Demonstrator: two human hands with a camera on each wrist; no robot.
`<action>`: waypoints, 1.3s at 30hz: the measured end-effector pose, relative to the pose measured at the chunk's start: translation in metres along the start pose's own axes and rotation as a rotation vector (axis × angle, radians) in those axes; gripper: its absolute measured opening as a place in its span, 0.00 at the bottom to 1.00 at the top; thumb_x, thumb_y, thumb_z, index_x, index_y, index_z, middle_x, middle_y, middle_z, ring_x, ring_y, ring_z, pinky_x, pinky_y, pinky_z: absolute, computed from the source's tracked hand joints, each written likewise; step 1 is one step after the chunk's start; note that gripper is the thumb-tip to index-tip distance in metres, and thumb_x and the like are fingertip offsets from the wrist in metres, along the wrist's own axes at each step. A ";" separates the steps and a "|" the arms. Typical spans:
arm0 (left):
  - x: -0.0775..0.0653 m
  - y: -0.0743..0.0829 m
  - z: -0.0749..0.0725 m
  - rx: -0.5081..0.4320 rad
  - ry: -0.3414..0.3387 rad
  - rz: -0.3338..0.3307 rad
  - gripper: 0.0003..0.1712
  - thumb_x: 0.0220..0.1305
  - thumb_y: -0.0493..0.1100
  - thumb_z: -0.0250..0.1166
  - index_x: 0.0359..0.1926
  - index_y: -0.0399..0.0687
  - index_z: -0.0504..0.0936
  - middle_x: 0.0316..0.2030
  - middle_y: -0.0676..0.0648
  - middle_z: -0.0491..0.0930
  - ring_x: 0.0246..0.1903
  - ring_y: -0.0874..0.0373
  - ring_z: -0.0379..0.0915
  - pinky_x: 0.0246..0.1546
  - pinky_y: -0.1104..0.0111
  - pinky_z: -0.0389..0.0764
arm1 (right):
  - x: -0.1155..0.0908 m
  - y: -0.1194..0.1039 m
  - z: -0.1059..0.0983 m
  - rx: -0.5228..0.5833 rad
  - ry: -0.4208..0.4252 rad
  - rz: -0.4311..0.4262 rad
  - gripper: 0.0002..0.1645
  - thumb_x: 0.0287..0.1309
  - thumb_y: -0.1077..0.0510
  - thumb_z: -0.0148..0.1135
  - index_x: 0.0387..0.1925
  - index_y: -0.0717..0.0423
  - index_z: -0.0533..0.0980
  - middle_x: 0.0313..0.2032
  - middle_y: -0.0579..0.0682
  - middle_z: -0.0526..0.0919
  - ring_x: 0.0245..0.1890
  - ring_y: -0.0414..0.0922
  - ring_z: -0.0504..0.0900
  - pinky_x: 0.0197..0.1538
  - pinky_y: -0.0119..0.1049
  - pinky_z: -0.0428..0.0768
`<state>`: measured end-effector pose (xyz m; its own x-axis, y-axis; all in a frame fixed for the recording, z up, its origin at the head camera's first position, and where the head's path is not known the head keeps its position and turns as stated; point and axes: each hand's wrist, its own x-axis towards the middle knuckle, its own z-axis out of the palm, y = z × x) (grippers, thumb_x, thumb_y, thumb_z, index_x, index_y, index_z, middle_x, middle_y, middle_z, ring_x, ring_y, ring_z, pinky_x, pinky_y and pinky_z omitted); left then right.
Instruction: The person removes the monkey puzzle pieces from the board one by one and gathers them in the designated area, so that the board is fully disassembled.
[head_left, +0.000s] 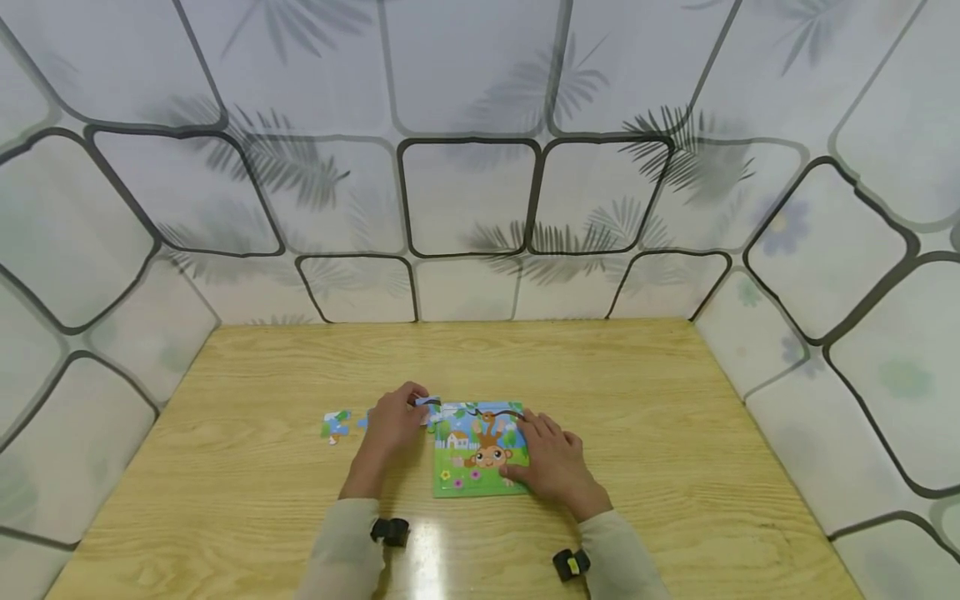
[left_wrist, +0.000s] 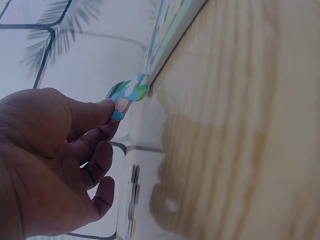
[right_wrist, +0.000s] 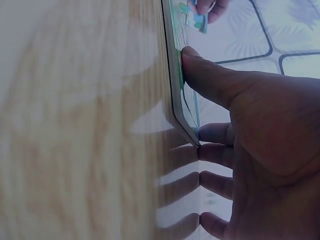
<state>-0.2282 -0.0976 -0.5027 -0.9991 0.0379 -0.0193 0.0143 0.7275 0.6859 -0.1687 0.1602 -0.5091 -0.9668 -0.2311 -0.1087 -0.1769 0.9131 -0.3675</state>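
A square jigsaw puzzle (head_left: pixel 468 471) with a picture of a monkey hanging from a branch, a house and flowers lies on the table between the hands. My left hand (head_left: pixel 393 422) pinches a blue and green jigsaw piece (left_wrist: pixel 132 91) between thumb and forefinger at the puzzle's upper left corner. In the left wrist view its other fingers curl loosely below. On the puzzle's right side rests my right hand (head_left: pixel 558 462), fingers spread. Its thumb (right_wrist: pixel 200 70) presses on the puzzle's face near the edge, and the fingertips touch down along the side and on the table.
Left of my left hand lie loose jigsaw pieces (head_left: pixel 335 424), partly covered by that hand in the head view. The wood-grain table (head_left: pixel 675 467) meets patterned walls (head_left: pixel 472 200) at the back and both sides. A black strap sits on each wrist.
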 end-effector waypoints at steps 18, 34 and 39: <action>0.009 -0.014 -0.008 0.286 -0.049 -0.059 0.09 0.67 0.45 0.61 0.45 0.55 0.83 0.44 0.46 0.79 0.52 0.43 0.67 0.51 0.40 0.62 | 0.001 0.002 0.001 -0.008 -0.018 0.004 0.48 0.54 0.35 0.64 0.70 0.51 0.62 0.74 0.52 0.57 0.73 0.55 0.56 0.65 0.62 0.58; -0.013 -0.001 -0.009 0.173 -0.089 0.072 0.13 0.66 0.48 0.61 0.49 0.53 0.80 0.48 0.47 0.78 0.53 0.45 0.67 0.50 0.39 0.64 | 0.000 0.000 0.000 -0.001 -0.011 -0.003 0.47 0.55 0.36 0.65 0.70 0.52 0.62 0.74 0.52 0.58 0.73 0.55 0.56 0.64 0.63 0.58; -0.028 0.010 -0.006 0.182 -0.133 0.150 0.13 0.65 0.46 0.63 0.49 0.51 0.80 0.47 0.47 0.78 0.52 0.45 0.68 0.52 0.38 0.64 | 0.001 0.001 0.001 -0.003 -0.014 0.004 0.47 0.55 0.36 0.64 0.70 0.52 0.62 0.74 0.52 0.58 0.73 0.55 0.56 0.65 0.64 0.57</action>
<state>-0.1999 -0.0955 -0.4913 -0.9714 0.2353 -0.0308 0.1808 0.8180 0.5461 -0.1696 0.1603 -0.5103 -0.9650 -0.2317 -0.1229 -0.1734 0.9152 -0.3639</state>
